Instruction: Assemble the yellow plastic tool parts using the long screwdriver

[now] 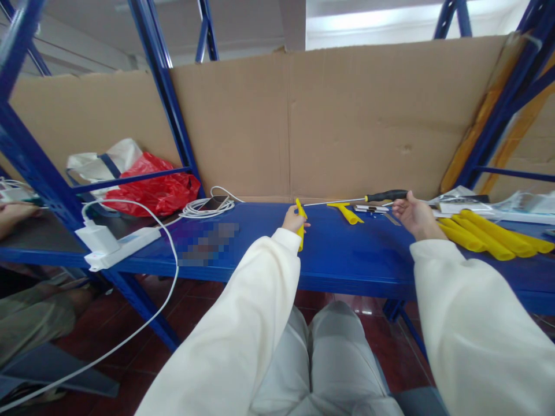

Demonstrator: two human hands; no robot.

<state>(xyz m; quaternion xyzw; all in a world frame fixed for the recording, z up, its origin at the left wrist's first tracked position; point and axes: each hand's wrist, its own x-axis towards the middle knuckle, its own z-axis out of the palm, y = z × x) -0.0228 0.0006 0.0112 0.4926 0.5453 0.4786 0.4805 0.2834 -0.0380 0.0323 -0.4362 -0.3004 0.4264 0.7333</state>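
My left hand [293, 220] is closed around a narrow yellow plastic piece [300, 222] held upright over the blue shelf [347, 254]. My right hand [414, 215] grips the black handle of a long thin screwdriver [385, 196]; its shaft runs left and its tip meets the top of the yellow piece. Another yellow piece [348, 212] lies on the shelf under the shaft, beside a small flat metal part [371, 208]. Both arms wear white sleeves.
Several yellow pieces [494, 237] are piled at the right beside clear bags [520, 203]. A coiled white cable [208, 206], a red bag [158, 188] and a white power strip [119, 245] sit at the left. Cardboard [347, 115] backs the shelf. Another person's hand [15, 214] rests far left.
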